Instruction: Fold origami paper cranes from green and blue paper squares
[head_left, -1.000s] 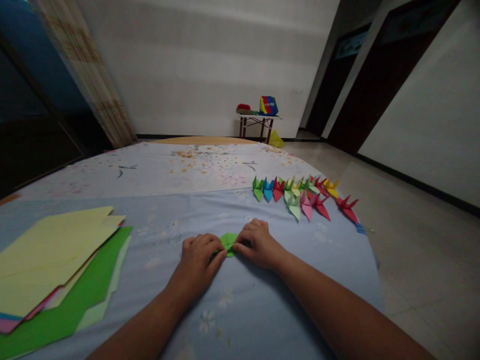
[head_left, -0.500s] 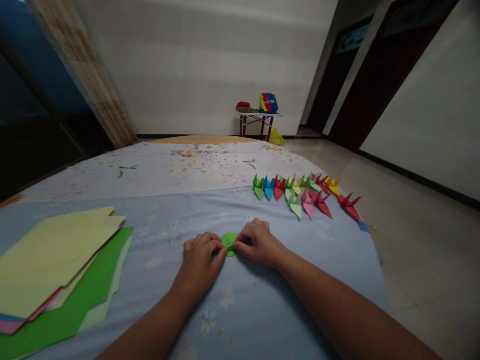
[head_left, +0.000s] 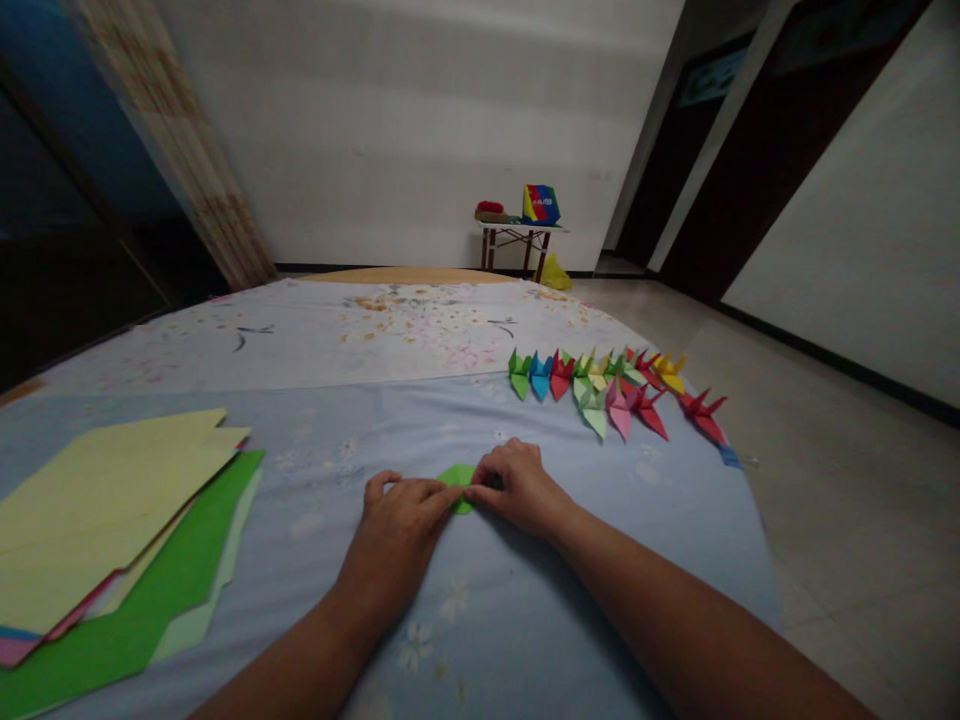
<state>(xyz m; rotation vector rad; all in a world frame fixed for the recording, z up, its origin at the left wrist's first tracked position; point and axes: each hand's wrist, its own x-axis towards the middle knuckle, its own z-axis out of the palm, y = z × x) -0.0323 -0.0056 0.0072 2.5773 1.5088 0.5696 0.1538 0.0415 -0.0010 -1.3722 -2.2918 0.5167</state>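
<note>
A small piece of green folded paper [head_left: 457, 474] lies on the blue cloth, partly hidden by my fingers. My left hand [head_left: 405, 510] comes in from its left, with thumb and index finger pressed together on its middle. From the right side, my right hand [head_left: 514, 485] pinches the paper's edge, its other fingers curled. The two hands' fingertips nearly meet over the paper. Beyond the right hand stand several folded paper cranes [head_left: 619, 407] in green, blue, red, pink and yellow.
A stack of coloured paper sheets [head_left: 112, 490], yellow on top with green below, lies at the left. The round table's tablecloth [head_left: 405, 340] is white and floral at the far side. A small table [head_left: 517, 228] with a colourful box [head_left: 541, 204] stands by the wall.
My left hand's fingers have moved right, further over the green paper toward my right fingertips. My right hand holds nearly the same place.
</note>
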